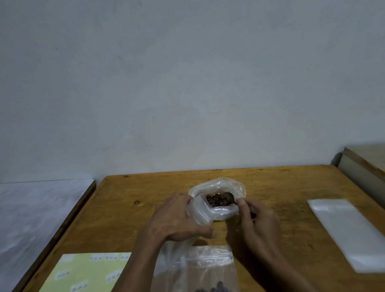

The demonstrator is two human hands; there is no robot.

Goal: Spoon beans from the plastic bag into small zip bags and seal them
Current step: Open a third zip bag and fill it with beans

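The rim of the plastic bag (216, 199) is gripped by the left hand (176, 218) and pinched by the right hand (257, 219), mouth held open upward, brown beans (217, 200) inside. Nearer than the hands, zip bags (197, 276) holding dark beans lie lengthwise toward the person. Left of these, a label sheet (78, 286) carries unreadable writing.

- Table (282, 185): wood, matt, with a dark knot.
- Bag (215, 187) of beans: thin clear plastic, crinkled, slightly glossy.
- Zip bags (357, 232): smooth clear plastic, faint sheen.
- Label sheet (82, 281): pale yellow paper, matt.
- Wall (181, 77): matt, plain.
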